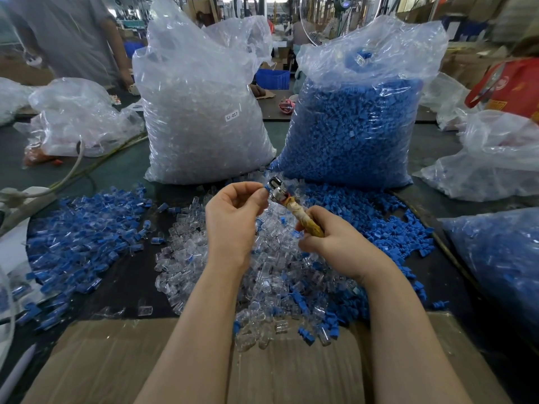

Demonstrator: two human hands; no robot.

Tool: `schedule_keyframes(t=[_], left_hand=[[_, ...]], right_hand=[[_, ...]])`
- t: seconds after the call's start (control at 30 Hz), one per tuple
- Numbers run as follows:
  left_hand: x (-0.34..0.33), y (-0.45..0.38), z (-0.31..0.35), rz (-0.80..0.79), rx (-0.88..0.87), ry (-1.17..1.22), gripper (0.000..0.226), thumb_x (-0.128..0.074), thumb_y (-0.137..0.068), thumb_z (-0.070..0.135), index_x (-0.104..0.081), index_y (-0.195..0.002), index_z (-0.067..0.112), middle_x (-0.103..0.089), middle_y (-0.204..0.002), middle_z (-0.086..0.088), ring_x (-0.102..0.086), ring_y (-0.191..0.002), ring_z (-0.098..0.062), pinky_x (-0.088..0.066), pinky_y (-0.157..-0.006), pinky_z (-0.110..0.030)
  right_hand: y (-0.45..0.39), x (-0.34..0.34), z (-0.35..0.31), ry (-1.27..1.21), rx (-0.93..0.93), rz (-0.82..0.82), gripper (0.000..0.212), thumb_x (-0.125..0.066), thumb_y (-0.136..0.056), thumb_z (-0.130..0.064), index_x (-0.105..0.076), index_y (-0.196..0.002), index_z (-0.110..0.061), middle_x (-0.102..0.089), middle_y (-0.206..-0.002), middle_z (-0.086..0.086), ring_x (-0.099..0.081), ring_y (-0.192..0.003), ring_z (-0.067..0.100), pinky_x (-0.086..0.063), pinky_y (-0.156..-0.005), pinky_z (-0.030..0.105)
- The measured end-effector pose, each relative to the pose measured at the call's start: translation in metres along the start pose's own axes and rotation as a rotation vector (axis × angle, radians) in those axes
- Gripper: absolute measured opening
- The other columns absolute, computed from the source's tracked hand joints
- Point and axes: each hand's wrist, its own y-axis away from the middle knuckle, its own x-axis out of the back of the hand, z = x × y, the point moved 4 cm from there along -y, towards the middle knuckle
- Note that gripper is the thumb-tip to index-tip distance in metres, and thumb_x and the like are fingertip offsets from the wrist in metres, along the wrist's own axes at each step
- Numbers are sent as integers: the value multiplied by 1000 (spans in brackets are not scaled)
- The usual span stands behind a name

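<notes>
My left hand [233, 214] pinches a small blue plastic piece [267, 189] between thumb and forefinger, right against the metal head of a hand tool [277, 189]. My right hand [329, 237] grips that tool by its tape-wrapped yellowish handle [306, 220], head pointing up and left. Both hands hover over a heap of clear plastic caps [262, 258] on the dark table. Loose blue plugs [379, 223] lie to the right, and assembled blue-and-clear parts [81, 225] are spread on the left.
Two tall plastic bags stand behind the hands: clear caps [201, 118] and blue plugs [353, 121]. More bags sit at the left [78, 118] and right [495, 153]. A cardboard sheet [116, 360] covers the near edge. A person [67, 33] stands at the far left. A cable [73, 170] crosses the left side.
</notes>
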Motion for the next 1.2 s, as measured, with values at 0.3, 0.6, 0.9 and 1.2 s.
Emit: schedule_keyframes(t=[0.3, 0.6, 0.9, 1.2], left_hand=[[0, 1, 3, -2, -32, -3, 12, -69, -87, 2, -70, -85, 14, -70, -73, 4, -65, -66, -3, -53, -67, -15], [3, -2, 1, -52, 1, 43, 10, -69, -87, 1, -70, -87, 11, -70, -73, 3, -64, -68, -7, -54, -69, -19], [4, -2, -2, -62, 31, 50, 11, -68, -88, 2, -70, -87, 13, -71, -76, 2, -64, -71, -8, -54, -70, -20], [9, -4, -11, 51, 255, 204, 7, -68, -88, 5, -71, -89, 11, -75, -75, 1, -70, -69, -8, -56, -64, -18]], right_hand=[[0, -2, -1, 38, 4, -21, 23, -57, -89, -11, -48, -107, -22, -49, -85, 9, -44, -65, 20, -38, -60, 37], [0, -2, -2, 109, 31, 43, 18, -54, -84, -7, -51, -93, -22, -49, -73, 4, -42, -57, 17, -36, -53, 31], [1, -3, -5, 136, 43, 89, 16, -53, -82, -4, -53, -83, -21, -53, -70, 3, -44, -56, 16, -37, -53, 30], [-4, -7, -4, 141, 10, 66, 10, -57, -84, -14, -52, -90, -21, -51, -71, 1, -43, -56, 16, -33, -52, 29]])
